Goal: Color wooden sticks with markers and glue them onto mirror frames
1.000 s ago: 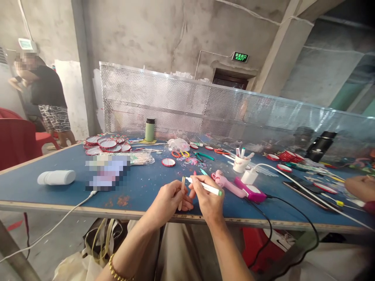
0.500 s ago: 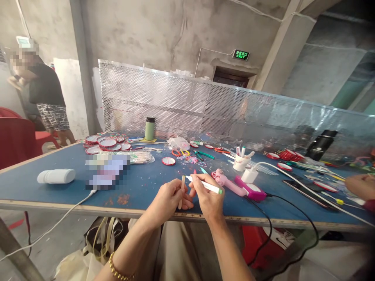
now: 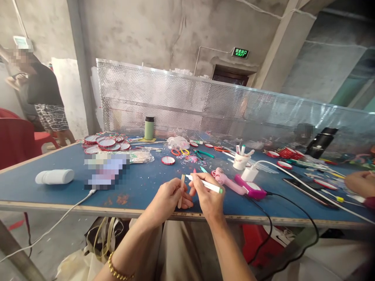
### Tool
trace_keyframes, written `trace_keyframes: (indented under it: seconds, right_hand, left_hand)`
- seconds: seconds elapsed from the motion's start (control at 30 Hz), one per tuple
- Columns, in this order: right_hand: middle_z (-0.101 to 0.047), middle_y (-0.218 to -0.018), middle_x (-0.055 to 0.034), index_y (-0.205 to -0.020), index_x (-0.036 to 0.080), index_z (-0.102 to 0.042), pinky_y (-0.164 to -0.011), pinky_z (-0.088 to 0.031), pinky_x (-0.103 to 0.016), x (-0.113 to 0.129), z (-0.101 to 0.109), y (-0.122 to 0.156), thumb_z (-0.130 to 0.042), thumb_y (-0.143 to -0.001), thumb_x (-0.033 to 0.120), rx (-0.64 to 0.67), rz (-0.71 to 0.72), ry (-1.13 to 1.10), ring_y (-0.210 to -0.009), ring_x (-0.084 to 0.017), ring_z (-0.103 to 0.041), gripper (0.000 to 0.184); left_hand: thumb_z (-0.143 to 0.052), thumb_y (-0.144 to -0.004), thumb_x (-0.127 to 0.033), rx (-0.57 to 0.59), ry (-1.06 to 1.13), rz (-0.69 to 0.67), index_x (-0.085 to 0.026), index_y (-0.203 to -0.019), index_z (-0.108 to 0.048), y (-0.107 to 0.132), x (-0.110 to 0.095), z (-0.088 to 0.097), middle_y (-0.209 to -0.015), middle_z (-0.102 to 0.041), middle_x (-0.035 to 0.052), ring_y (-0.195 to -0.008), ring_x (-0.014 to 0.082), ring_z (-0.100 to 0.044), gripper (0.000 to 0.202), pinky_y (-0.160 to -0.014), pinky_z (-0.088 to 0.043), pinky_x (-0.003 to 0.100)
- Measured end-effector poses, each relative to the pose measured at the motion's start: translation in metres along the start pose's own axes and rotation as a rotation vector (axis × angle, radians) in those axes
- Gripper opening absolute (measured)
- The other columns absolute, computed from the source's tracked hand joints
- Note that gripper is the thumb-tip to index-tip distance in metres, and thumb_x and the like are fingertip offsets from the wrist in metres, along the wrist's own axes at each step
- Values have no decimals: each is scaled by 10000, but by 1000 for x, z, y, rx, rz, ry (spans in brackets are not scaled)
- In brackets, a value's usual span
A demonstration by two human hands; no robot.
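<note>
Between thumb and fingers, my left hand (image 3: 172,196) pinches a flat wooden stick (image 3: 181,191), held nearly upright above the table's front edge. The stick's upper end looks darker, greenish. My right hand (image 3: 209,195) grips a white marker pen (image 3: 206,185) with a green end. The pen's tip points left and is very close to the top of the stick; whether they touch I cannot tell. Just beyond my hands lie a pink cap-like piece (image 3: 195,171) and a teal pen-like piece (image 3: 203,169).
A pink glue-gun-like tool (image 3: 225,182) lies right of my hands, before a cup of markers (image 3: 241,160). Pliers (image 3: 205,153), red-rimmed discs (image 3: 107,143), a white bottle (image 3: 55,176) and a phone (image 3: 107,171) are on the blue table (image 3: 140,183). Another person's hand (image 3: 359,183) is far right.
The view has shifted slightly. Both hands keep their grips, and the stick and marker stay almost in the same place.
</note>
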State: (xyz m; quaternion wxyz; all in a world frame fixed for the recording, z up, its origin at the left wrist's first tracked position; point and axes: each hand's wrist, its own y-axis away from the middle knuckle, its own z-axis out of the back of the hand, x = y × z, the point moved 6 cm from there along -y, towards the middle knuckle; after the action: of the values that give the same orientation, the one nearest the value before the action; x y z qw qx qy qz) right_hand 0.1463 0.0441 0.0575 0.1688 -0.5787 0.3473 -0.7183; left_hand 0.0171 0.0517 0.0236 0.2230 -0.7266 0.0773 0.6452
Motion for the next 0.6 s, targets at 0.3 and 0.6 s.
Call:
trace_keyframes:
  seconds: [0.3,0.6]
  right_hand:
    - [-646,-612,29,-779,182,-669,-444,-460,-200,0,0,-1,-628,-910,341,-4,0,-9,-420,-84,-568,210]
    - [-643,-586,31,-764,186,-667,-461,-476,-209,0,0,0,-622,-914,353,-2,-2,24,-419,-90,-569,229]
  left_hand:
    - [-578,-886,-459,2,-5,3,-173,-878,-513,0,1,1,-837,-713,76,-739,208,-748,293,-686,-595,318]
    - [-579,-883,-498,8,1,-1,-175,-869,-502,0,1,0,-814,-711,80,-728,205,-747,332,-683,-588,311]
